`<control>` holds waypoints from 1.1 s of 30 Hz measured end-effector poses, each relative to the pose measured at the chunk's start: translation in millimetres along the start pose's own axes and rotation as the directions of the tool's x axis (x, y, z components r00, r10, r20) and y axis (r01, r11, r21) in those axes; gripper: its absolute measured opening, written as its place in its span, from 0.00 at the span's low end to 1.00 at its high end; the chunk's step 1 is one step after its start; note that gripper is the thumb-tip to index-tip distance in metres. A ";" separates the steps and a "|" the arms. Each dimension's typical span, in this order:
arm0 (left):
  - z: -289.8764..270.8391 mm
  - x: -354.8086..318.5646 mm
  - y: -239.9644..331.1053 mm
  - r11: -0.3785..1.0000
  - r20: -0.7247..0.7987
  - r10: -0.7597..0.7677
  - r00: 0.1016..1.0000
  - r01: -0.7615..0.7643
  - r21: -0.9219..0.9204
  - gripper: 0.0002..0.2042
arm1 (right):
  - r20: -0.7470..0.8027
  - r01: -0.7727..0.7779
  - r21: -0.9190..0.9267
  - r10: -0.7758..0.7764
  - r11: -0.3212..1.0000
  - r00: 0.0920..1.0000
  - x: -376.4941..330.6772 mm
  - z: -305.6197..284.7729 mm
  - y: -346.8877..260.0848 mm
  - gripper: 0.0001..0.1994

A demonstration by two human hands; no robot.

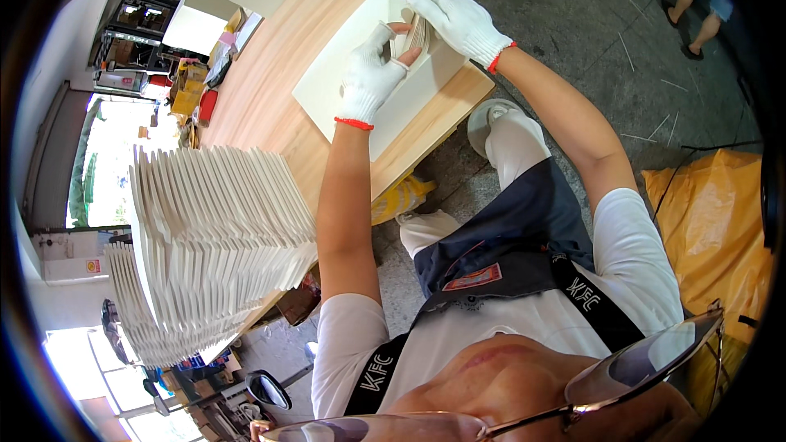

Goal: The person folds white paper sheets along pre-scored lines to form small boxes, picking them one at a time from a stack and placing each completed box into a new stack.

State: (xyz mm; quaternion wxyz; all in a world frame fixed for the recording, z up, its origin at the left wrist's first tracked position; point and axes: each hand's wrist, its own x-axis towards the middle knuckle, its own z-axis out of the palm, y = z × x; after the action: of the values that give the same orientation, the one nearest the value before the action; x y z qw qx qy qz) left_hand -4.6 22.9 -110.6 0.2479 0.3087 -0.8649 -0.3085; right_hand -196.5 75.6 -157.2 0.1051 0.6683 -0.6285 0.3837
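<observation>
Cardboard sheet [413, 33] pinched by left hand [368, 74] and right hand [458, 20] fingers above white board [344, 74]

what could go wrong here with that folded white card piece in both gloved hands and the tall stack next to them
1. The tall fanned stack of white folded card pieces leans out past the wooden table edge beside the left forearm; a nudge might topple it.
2. The left hand and right hand pinch the small white card piece in thick white gloves, so it may slip or crease.
</observation>
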 end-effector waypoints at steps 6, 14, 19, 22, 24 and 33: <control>-0.9 1.4 -3.0 1.000 0.003 -0.017 1.000 0.017 -0.019 0.17 | 0.017 -0.080 0.085 0.079 0.993 0.997 0.0 -5.5 -6.3 0.15; -1.3 -1.2 1.4 0.989 -0.105 0.101 0.989 -0.111 -0.096 0.15 | 0.173 -0.328 0.191 0.297 0.925 0.939 3.2 -14.1 -14.7 0.16; -2.6 -0.4 3.9 1.000 0.046 -0.016 0.999 0.017 -0.006 0.15 | 0.024 -0.120 0.111 0.118 0.987 0.993 -0.7 -9.2 -9.7 0.15; 3.7 0.0 0.6 1.000 0.025 0.007 1.000 -0.007 -0.009 0.16 | 0.013 -0.098 0.087 0.097 0.991 0.995 -0.7 -7.4 -9.3 0.15; 0.9 -0.5 1.6 1.000 0.025 -0.008 1.000 0.008 0.012 0.17 | 0.014 -0.090 0.078 0.089 0.993 0.996 -0.6 -5.7 -8.8 0.15; -2.0 -2.7 5.6 0.997 -0.041 0.072 0.997 -0.071 0.015 0.17 | 0.068 -0.150 0.093 0.144 0.984 0.987 -2.7 -7.4 -10.6 0.15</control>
State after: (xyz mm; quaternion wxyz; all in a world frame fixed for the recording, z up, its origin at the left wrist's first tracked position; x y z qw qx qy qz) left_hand -3.6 27.5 -106.0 0.2745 0.2855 -0.8721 -0.2872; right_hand -189.3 84.2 -150.3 0.0245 0.6358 -0.6596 0.4001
